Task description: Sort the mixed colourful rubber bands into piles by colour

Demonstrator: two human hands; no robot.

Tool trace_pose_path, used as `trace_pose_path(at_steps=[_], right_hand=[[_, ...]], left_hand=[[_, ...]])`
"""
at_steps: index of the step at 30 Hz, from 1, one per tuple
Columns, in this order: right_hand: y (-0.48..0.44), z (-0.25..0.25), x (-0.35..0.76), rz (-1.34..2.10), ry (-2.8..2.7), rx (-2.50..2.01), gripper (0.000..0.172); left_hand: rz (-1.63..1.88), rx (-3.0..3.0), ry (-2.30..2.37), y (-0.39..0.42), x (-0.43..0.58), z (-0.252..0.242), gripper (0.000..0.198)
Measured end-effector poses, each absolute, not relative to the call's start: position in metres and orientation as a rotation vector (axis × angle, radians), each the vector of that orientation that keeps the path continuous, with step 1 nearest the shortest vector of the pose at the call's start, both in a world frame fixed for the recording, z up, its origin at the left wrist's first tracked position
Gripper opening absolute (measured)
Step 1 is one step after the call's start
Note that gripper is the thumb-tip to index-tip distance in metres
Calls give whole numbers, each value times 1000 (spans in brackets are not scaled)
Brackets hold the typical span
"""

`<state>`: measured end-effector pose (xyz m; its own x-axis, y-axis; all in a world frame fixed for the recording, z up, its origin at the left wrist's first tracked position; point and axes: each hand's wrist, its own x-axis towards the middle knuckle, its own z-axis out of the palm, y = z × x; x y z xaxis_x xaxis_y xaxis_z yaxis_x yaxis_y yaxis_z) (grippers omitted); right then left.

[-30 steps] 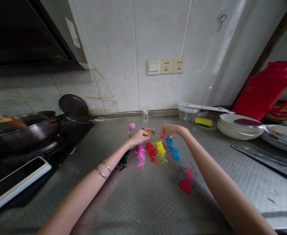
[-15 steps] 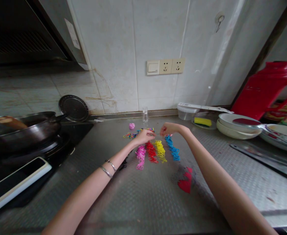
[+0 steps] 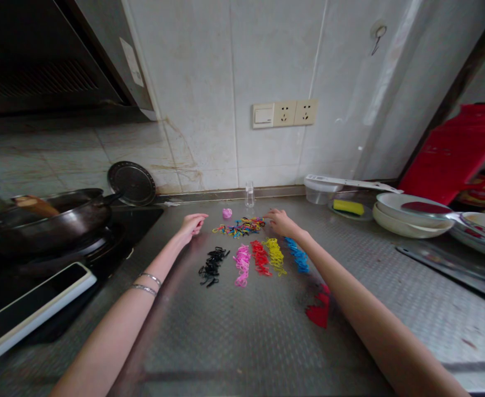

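A mixed heap of coloured rubber bands (image 3: 242,227) lies near the back of the metal counter. Left of the heap, my left hand (image 3: 192,226) hovers with its fingers drawn together; anything held there is too small to make out. My right hand (image 3: 282,223) reaches to the heap's right end, fingers stretched out and apart. Sorted rows lie in front: black bands (image 3: 213,266), pink bands (image 3: 242,264), red bands (image 3: 261,258), yellow bands (image 3: 276,256) and blue bands (image 3: 297,255). My right wrist is just above the blue row.
Behind the heap are a pink lump (image 3: 227,213) and a small clear bottle (image 3: 249,196). A pan (image 3: 60,218) and a white-edged device (image 3: 39,311) stand left. Bowls (image 3: 411,220), a yellow sponge (image 3: 348,207), a knife (image 3: 449,273) and a red heart-shaped piece (image 3: 320,311) are right.
My left hand has moved left, away from above the red and pink rows, uncovering the mixed heap and black bands. My right hand has shifted slightly, its fingers now stretched toward the heap.
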<state>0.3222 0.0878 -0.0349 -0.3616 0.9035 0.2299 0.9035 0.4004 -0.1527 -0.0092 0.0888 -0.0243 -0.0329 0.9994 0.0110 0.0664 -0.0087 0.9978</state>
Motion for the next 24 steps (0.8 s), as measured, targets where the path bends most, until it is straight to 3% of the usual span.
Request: trace_pose_path(at_steps=[24], right_hand=[[73,-41,309,-40,-2519,-1704,59]], left_hand=[[1215,1275,1310,97,-11,-39,21]])
